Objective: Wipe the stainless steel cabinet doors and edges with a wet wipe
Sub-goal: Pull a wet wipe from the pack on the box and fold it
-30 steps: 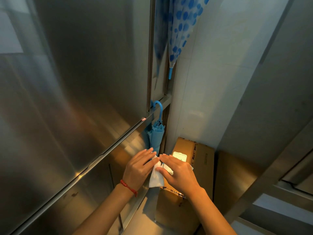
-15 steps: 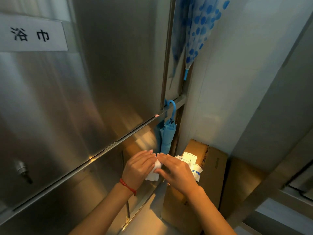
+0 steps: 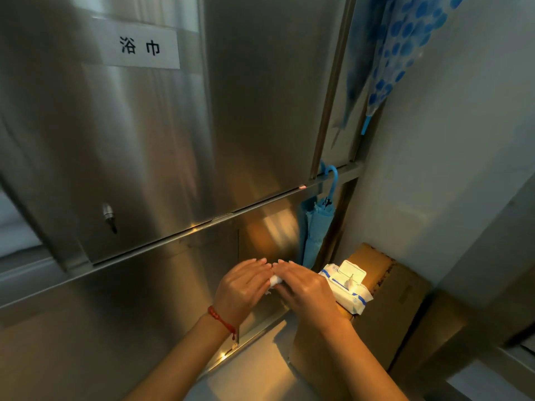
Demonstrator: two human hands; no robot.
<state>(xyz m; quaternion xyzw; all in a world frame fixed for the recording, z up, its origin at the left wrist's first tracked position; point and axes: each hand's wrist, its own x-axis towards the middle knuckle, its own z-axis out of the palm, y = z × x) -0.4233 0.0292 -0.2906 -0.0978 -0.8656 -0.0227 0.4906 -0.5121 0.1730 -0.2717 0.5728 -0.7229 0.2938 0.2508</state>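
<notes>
Two hands, left hand and right hand, fingertips meeting, pinch one wet wipe between them; one wipe pack and two umbrellas lie beyond the right fingers.

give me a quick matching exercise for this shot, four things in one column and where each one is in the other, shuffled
Things:
1. white wet wipe
2. white and blue wipes pack
3. folded plain blue umbrella
4. white paper label with black characters

Places:
A. hanging by its hook handle from the cabinet ledge
B. stuck on the upper steel cabinet door
C. between the left hand and right hand
D. lying on the brown cardboard box

Pairs: 1-C, 2-D, 3-A, 4-B
</notes>
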